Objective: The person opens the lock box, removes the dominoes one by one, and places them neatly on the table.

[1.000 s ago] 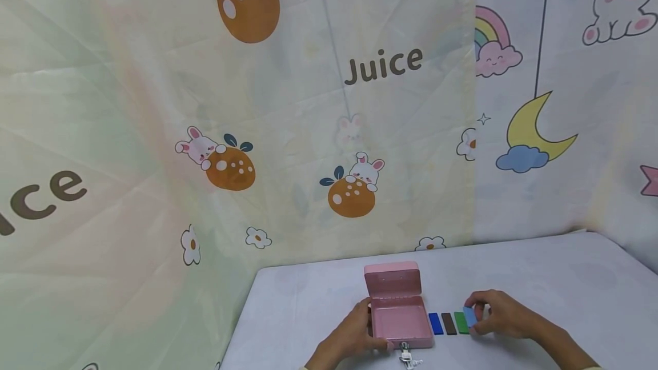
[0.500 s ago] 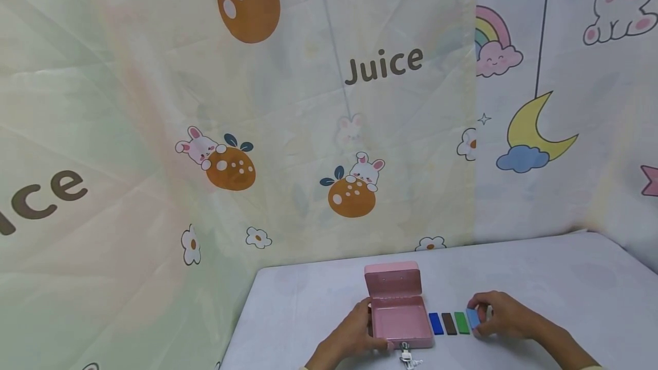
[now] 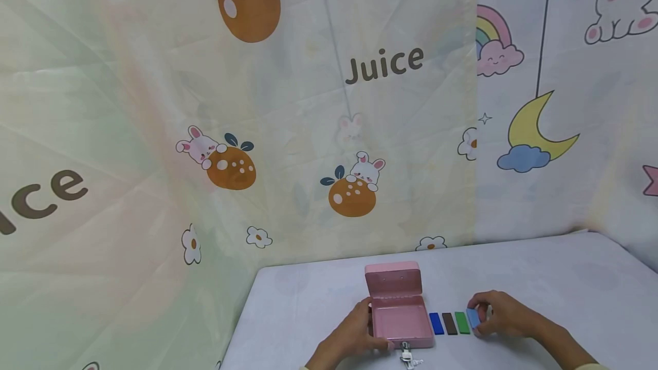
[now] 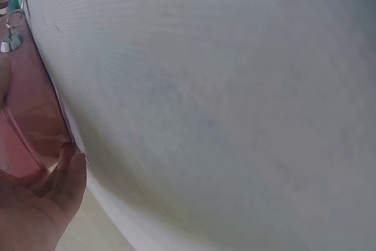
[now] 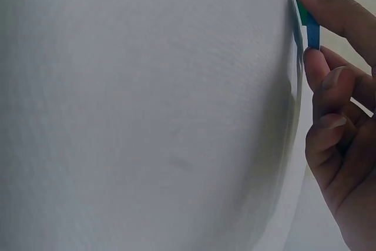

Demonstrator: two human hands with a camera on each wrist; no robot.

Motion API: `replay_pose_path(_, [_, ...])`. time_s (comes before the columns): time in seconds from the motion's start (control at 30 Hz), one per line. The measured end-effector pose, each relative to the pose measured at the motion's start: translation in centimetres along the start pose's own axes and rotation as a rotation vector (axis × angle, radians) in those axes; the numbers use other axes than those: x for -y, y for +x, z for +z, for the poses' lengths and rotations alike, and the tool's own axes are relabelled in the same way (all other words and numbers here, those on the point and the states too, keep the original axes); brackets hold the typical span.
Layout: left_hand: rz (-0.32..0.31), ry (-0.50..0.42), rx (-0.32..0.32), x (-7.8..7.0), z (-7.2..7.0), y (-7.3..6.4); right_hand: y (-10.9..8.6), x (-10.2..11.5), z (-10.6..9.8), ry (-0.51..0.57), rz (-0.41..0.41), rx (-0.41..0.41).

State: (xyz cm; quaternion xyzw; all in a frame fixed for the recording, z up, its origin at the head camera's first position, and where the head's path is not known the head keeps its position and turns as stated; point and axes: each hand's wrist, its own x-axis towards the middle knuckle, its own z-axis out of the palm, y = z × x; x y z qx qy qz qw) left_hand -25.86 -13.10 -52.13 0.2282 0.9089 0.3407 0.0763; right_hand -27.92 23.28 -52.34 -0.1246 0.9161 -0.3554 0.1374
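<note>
A pink cash box (image 3: 415,343) sits on the table with its lid (image 3: 393,283) raised and nothing inside. My left hand (image 3: 351,327) grips its left side, thumb at the front corner and fingers along the side. Keys (image 3: 408,358) hang from the lock at the front. Right of the box, flat strips lie in a row: dark blue (image 3: 436,324), brown (image 3: 449,324) and green (image 3: 462,322). At the row's right end, my right hand (image 3: 506,316) pinches a light blue strip (image 3: 472,318) between thumb and fingers. The right wrist view shows this strip (image 5: 314,32) edge-on.
A white cloth covers the table (image 3: 570,278). Behind and to the left hang printed curtains (image 3: 288,101) with rabbits, oranges and a moon. The table's left edge (image 3: 241,318) runs beyond my left hand.
The light blue strip has shifted slightly right, off the green strip it overlapped in view, with my right hand on it. In the last half second little has moved. My left hand stays on the box.
</note>
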Motion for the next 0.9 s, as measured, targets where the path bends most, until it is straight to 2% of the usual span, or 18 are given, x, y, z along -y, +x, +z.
replay_pose_path(0.5, [-0.004, -0.005, 0.002, 0.3, 0.0, 0.0, -0.2, 0.1, 0.0, -0.002, 0.034, 0.005])
replay_pose_path(0.63, [0.025, 0.013, -0.007, 0.3, 0.2, 0.0, -0.5, 0.1, -0.2, -0.019, 0.013, 0.009])
replay_pose_path(0.8, [0.094, 0.065, -0.020, 0.2, 0.4, -0.2, -0.7, 0.0, -0.1, -0.025, 0.057, 0.001])
replay_pose_path(0.9, [0.083, 0.074, -0.008, 0.1, 0.5, -0.6, -0.9, -0.1, 0.0, -0.029, 0.080, 0.001])
